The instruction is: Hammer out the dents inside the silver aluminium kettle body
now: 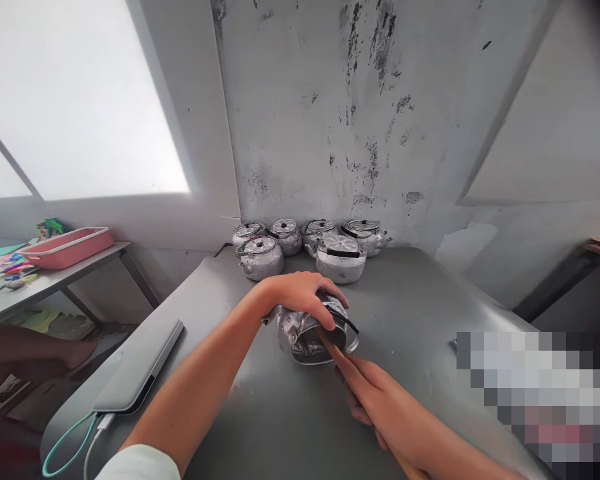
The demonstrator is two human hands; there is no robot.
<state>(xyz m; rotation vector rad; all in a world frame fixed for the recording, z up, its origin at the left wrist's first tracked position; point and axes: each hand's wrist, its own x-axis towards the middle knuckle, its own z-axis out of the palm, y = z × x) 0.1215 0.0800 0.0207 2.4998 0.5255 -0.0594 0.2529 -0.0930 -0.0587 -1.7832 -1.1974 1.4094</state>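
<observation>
A silver metal kettle (286,333) lies tilted on the grey table, its wide mouth facing me and its black handle swung to the right. My left hand (305,293) is closed over the kettle's upper side, thumb near the rim. My right hand (367,387) grips a brown wooden stick (414,467) that runs along the palm, and its far end reaches into the kettle's mouth. What is on that end inside is hidden. Several more silver kettles (341,267) with lids and dark handles stand upright behind it.
A grey power bank (135,373) with a teal strap and white cable lies at the table's left. A pink tray (70,248) sits on a side bench (123,248) with colourful items. Part of another person's leg (35,350) shows below. A blurred patch covers the lower right.
</observation>
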